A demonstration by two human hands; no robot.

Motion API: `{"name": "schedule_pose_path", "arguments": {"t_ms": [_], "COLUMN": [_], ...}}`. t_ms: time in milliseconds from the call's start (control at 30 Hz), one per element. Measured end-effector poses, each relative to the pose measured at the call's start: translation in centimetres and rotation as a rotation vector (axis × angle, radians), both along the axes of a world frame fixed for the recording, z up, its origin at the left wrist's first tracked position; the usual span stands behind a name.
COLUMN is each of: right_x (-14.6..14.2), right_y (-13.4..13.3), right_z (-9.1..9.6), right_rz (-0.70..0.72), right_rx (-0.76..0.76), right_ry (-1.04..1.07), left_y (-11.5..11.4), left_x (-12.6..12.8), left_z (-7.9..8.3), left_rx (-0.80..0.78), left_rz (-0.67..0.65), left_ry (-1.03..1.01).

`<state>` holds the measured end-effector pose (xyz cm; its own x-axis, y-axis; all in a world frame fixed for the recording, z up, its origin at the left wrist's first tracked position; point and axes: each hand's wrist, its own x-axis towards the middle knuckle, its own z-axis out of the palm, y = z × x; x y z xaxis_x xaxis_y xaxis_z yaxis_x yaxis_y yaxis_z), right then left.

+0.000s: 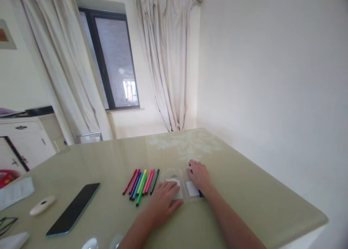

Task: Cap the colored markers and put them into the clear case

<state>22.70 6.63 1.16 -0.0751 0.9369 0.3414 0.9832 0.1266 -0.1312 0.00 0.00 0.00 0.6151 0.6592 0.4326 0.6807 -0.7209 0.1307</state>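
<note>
Head view, and a clear plastic case (185, 176) was spread open on the table (233, 205), a white card (192, 188) shown in its right half, another in its left! The left half was partly covered by the left hand (164, 196), laid flat with fingers loosely apart; over the right, the right hand (199, 174) was curled, and whether it was closed on anything could not be told. Beneath that wrist, a dark blue piece (200, 193) was mostly hidden! Just left of the case, loose coloured markers (141, 182) were bunched; at the bottom edge, a pale object (90, 243) was cut off, too little shown to be named
</note>
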Motion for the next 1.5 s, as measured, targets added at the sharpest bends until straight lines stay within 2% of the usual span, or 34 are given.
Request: {"name": "schedule_pose_path", "arguments": {"t_ms": [200, 367, 567, 767, 900, 1000, 1167, 1233, 1300, 1500], "right_x": [0.1, 0.1, 0.4, 0.7, 1.0, 1.8, 2.7, 2.0, 0.7, -4.9], "right_y": [0.0, 0.2, 0.9, 1.1, 1.0, 0.8, 0.5, 0.3, -0.2, -3.0], "right_z": [0.2, -0.3, -0.6, -0.2, 0.7, 1.9, 2.7, 2.6, 2.5, 2.5], "right_rz": [0.055, 0.042, 0.020, 0.179, 0.238, 0.209, 0.105, 0.107, 0.140, 0.179], "right_rx": [-0.012, -0.004, 0.079, 0.091, 0.116, 0.226, 0.365, 0.381, 0.390, 0.431], "right_ry": [0.021, 0.074, 0.242, 0.514, 0.606, 0.772, 1.259, 1.394, 1.440, 1.636], "left_y": [0.3, 0.3, 0.2, 0.0, -0.2, -0.3, -0.5, -0.5, -0.4, -1.0], "left_x": [-0.4, -0.2, -0.1, -0.1, 0.1, 0.3, 0.6, 0.6, 0.5, 1.4], "left_z": [0.0, 0.2, 0.5, 0.9, 1.3, 1.4, 1.2, 1.0, 0.8, 0.7], "left_rx": [-0.043, -0.114, -0.170, -0.211, -0.239, -0.245, -0.247, -0.247, -0.246, -0.146], "left_rz": [-0.004, 0.025, 0.032, 0.038, 0.044, 0.053, 0.053, 0.056, 0.057, 0.013], "left_ry": [-0.036, 0.001, 0.025, 0.035, 0.031, 0.027, 0.021, 0.022, 0.012, -0.048]}}
